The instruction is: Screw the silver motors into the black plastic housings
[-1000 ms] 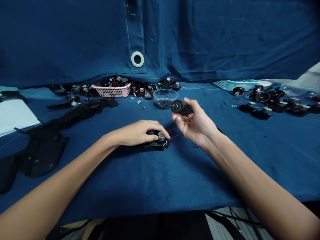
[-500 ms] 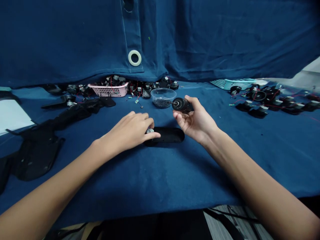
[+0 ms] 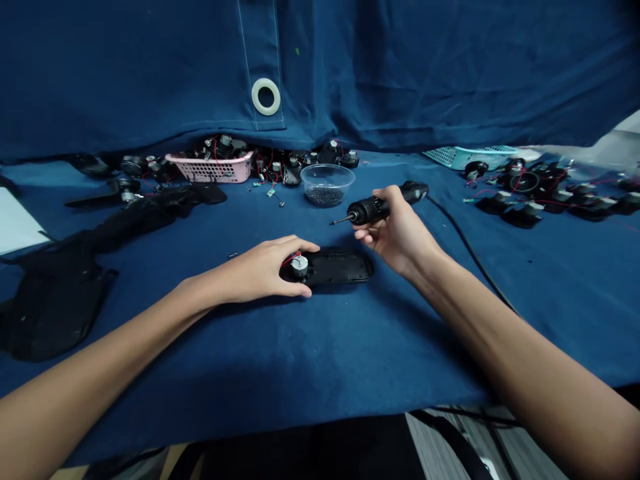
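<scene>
My left hand (image 3: 265, 270) grips the left end of a long black plastic housing (image 3: 343, 267), thumb on the near edge and fingers along the far one. Between thumb and fingers, a small silver motor (image 3: 300, 265) with red wires sits on the housing. My right hand (image 3: 400, 233) is wrapped round a black corded electric screwdriver (image 3: 370, 210), above and to the right of the housing. Its bit points left, clear of the housing. Beyond the bit stands a clear plastic tub (image 3: 327, 187) with many small dark screws in the bottom.
At the back left is a pink basket (image 3: 213, 168) of motor parts; a turquoise basket (image 3: 470, 158) stands back right. More wired motor assemblies (image 3: 545, 193) lie at right. Dark flat pieces (image 3: 60, 307) cover the left side. The screwdriver's cord (image 3: 470, 250) runs behind my right forearm.
My left hand has opened wider round the housing's end, uncovering the motor and red wires. The screwdriver has turned, so its bit now points left and slightly down rather than toward me.
</scene>
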Tool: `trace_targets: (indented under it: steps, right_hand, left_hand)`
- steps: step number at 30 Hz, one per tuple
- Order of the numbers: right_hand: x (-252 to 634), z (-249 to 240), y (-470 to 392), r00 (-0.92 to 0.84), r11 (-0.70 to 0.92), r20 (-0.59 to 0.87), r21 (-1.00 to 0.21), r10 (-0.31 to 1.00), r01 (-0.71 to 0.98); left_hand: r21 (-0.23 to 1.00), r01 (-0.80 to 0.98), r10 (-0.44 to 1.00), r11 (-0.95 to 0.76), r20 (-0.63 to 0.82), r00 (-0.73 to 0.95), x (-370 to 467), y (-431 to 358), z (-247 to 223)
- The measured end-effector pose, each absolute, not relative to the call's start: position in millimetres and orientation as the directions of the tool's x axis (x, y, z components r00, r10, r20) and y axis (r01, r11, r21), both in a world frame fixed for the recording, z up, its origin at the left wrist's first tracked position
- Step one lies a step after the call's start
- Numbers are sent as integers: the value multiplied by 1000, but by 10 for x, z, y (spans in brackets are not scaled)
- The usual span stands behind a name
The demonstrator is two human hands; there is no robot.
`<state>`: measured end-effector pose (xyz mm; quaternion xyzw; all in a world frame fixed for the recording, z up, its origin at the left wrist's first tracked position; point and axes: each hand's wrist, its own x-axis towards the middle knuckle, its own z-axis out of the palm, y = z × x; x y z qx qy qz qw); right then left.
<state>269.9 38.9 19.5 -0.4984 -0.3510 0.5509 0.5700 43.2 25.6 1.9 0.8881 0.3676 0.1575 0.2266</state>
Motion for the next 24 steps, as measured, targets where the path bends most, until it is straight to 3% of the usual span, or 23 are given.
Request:
trace_targets:
  steps: [9,17,24]
  right_hand:
    - [2639,79,396,103,125,122,-992,987,-23]
    - [2660,20,412,103,238,264,-947,959,217]
    - [2624,35,362,107,266,310,-915,945,303]
  left_hand:
    - [518,590,724,-619,86,685,428,256,-15]
    - [498,599,722,-627,85,686,431,251,-31]
    - [481,603,721,-637,95,686,438,252,-50]
